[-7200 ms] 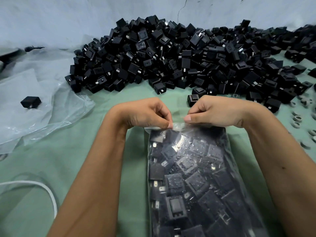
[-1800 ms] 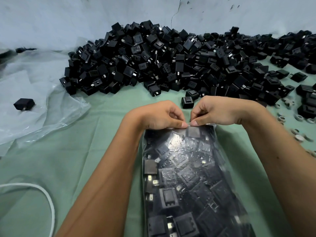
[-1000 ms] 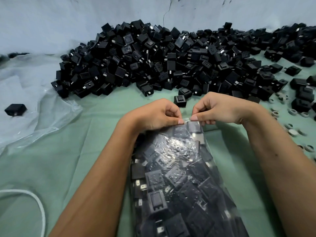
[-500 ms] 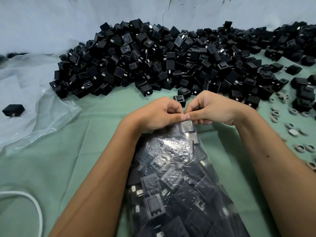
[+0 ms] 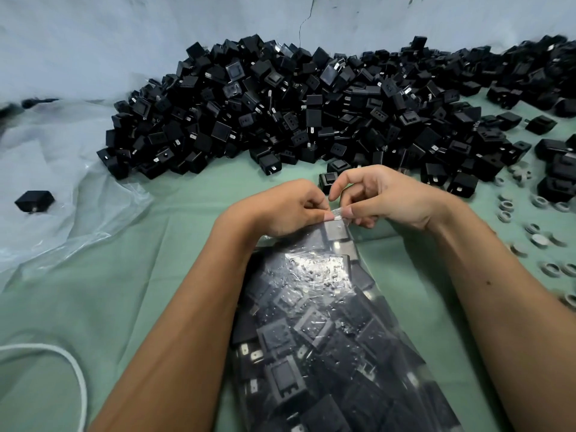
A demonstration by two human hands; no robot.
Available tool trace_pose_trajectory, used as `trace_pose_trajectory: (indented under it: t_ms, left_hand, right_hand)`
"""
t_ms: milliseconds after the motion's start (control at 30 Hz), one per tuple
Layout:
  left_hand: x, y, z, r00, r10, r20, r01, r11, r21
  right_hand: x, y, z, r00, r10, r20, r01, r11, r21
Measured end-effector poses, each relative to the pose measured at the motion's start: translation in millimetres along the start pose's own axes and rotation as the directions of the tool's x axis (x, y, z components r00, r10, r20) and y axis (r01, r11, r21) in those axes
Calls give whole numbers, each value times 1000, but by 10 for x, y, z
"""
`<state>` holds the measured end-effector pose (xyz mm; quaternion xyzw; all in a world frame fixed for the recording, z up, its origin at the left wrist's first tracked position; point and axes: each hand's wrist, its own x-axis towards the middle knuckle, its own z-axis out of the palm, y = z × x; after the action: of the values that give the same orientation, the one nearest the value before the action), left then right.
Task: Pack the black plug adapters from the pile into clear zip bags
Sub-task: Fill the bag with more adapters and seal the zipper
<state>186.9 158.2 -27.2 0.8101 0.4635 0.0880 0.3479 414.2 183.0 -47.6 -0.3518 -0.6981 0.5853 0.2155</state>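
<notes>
Lone black plug adapter (image 5: 34, 200) sitting on crumpled clear plastic sheeting (image 5: 62, 169) at nine o'clock; white cord (image 5: 74, 378) curling at seven.

Large heap of black plug adapters (image 5: 311, 113) spreading ten to two along the pale wall.

Centre: left hand (image 5: 280, 210) pinching the top edge of the clear zip bag (image 5: 327, 338), thumb and forefinger closed on the seal strip. Right hand (image 5: 389, 198) pinching the same strip just beside it, thumbs nearly touching. Bag lying on green cloth (image 5: 124, 291), running toward six, packed full.

Judging: load heavy and lumpy, film thin, slippery, prongs likely to snag; best supporting from beneath, not hanging by the seal.

Small grey rings (image 5: 539, 241) scattering at three.

Bag's lower end cut off; whether the seal is fully shut, hidden under fingers.
</notes>
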Motion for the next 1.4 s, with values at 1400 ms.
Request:
trace_pose_trajectory:
  t_ms: [1400]
  left_hand:
    - [-73, 97, -217, 989, -74, 126, 64, 994, 83]
  right_hand:
    - [26, -9, 24, 1000, 11, 19, -9, 998, -66]
